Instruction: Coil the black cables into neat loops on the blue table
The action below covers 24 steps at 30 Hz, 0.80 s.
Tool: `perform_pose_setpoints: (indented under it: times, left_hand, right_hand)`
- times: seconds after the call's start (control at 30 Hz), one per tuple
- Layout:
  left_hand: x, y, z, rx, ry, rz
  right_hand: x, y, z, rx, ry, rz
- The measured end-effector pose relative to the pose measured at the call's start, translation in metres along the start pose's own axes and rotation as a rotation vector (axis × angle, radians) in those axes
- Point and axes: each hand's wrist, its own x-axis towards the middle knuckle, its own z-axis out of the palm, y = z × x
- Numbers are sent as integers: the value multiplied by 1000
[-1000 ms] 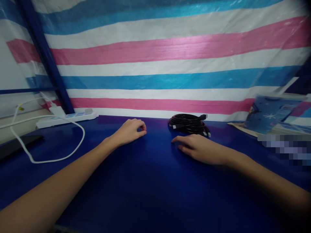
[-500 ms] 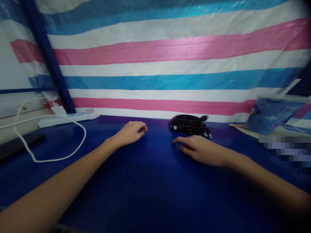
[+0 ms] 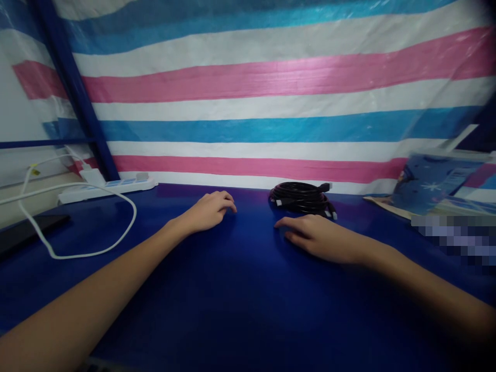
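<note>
Head view: a coil of black cable [image 3: 299, 197] with plugs on its ends sits on the blue bench [image 3: 232, 299], near the striped sheet [image 3: 251, 124]. The right hand [image 3: 320, 236] is palm down just in front of the coil, its grip loose and a bit spread. The left hand [image 3: 211, 211] is well apart from it, its grip loosely bent and empty. A white power strip [image 3: 112, 190] lies farther left.

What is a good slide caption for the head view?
Left hand and right hand at a blue tabletop, a coil of black cable just beyond the right hand.
</note>
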Motion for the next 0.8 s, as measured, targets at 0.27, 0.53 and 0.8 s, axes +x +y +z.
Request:
perform_pose_setpoints:
  times: [0.27, 0.53, 0.8]
  left_hand:
    - [1, 0, 1, 8, -58, -30]
    - [0, 2, -7, 20, -25, -29]
    - [0, 0, -6, -5, -69, -60]
  right_hand:
    - [0, 0, 0, -12, 3, 1]
    - [0, 0, 0, -22, -9, 3]
    - [0, -1, 0, -9, 0, 2]
